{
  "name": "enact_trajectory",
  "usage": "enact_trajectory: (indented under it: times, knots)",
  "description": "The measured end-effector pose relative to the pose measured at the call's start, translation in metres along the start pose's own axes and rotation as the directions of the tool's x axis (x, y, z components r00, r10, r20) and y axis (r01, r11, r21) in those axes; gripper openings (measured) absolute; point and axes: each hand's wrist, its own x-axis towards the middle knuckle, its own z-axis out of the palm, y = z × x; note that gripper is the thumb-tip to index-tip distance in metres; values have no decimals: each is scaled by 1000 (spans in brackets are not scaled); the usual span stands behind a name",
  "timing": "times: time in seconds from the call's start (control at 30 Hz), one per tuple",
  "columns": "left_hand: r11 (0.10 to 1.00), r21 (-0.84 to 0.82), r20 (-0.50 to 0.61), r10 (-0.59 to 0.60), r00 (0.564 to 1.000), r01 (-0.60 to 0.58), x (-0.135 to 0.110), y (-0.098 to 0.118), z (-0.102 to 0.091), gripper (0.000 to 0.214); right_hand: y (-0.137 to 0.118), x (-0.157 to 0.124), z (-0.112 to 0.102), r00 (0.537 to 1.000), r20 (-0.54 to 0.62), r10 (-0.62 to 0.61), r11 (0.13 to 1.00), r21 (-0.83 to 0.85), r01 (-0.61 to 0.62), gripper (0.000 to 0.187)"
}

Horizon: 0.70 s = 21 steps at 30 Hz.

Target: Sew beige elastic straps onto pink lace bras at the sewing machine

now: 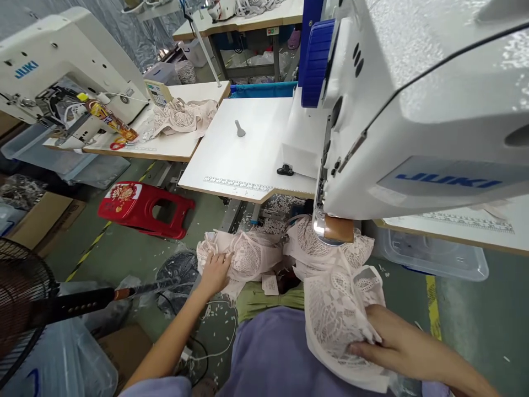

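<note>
Near my right side, my right hand (386,339) grips a pale pink lace bra (330,325), thumb on the near side and the other fingers partly hidden by the fabric. Another lace bra (252,256) lies across my lap, a white tag (270,285) hanging by it. My left hand (214,274) rests on this bra's left end, fingers laid over the cloth and slightly apart. More lace cups (309,245) sit between the two, under the sewing machine's (446,127) metal end; whether they belong to either bra I cannot tell.
A white worktable (248,149) with a printed ruler edge stands ahead. Left are a second sewing machine (74,60), a drink bottle (109,118), red-handled scissors (118,144), and a red stool (144,209). A fan (25,298) is at lower left; a clear plastic bin (433,253) sits right.
</note>
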Motion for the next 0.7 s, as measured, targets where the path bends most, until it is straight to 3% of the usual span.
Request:
enact_trajectory:
  times: [0.1, 0.17, 0.27, 0.33, 0.37, 0.4, 0.47, 0.5, 0.57, 0.6, 0.63, 0.67, 0.7]
  knots:
    - [992, -119, -3, -35, 999, 35, 0, -6, -5, 48, -4, 10, 1, 994, 97, -52, 999, -6, 53, 39]
    - [974, -222, -32, -42, 999, 34, 6, 8, -7, 57, -9, 14, 1, 990, 125, -71, 997, -10, 73, 37]
    - [902, -421, -48, 84, 995, -96, 20, 65, -11, 56, -20, 14, -5, 985, 163, -57, 998, -18, 61, 32]
    - [772, -600, 29, 282, 959, -209, 27, 118, -11, 52, -26, 9, -15, 980, 190, -56, 998, 7, 56, 27]
    - [566, -821, 173, 369, 913, -73, 28, 144, -9, 53, -28, 4, -23, 979, 191, -71, 997, 35, 65, 25]
    - [422, -902, 279, 416, 866, 88, 30, 168, -8, 55, -29, -3, -32, 978, 183, -100, 993, 74, 88, 26]
    - [309, -932, 326, 496, 805, 187, 35, 206, -6, 60, -27, -20, -52, 967, 176, -186, 972, 177, 155, 30]
    - [286, -940, 311, 498, 810, 185, 38, 221, -5, 59, -24, -29, -62, 951, 204, -233, 956, 224, 186, 30]
    - [279, -951, 250, 448, 858, 132, 46, 241, -6, 53, -13, -38, -84, 928, 271, -256, 955, 216, 200, 27]
    - [296, -949, 226, 406, 885, 106, 50, 247, -8, 49, -4, -37, -96, 956, 229, -185, 978, 140, 155, 24]
    - [329, -941, 205, 364, 908, 81, 53, 251, -9, 47, 5, -30, -109, 991, 113, -77, 997, 35, 74, 21]
    - [371, -927, 189, 332, 924, 56, 54, 254, -10, 47, 16, -19, -124, 992, -116, 52, 997, -54, -59, 16]
    - [414, -910, 182, 318, 930, 37, 54, 256, -11, 48, 26, -3, -140, 876, -439, 199, 967, -59, -249, 12]
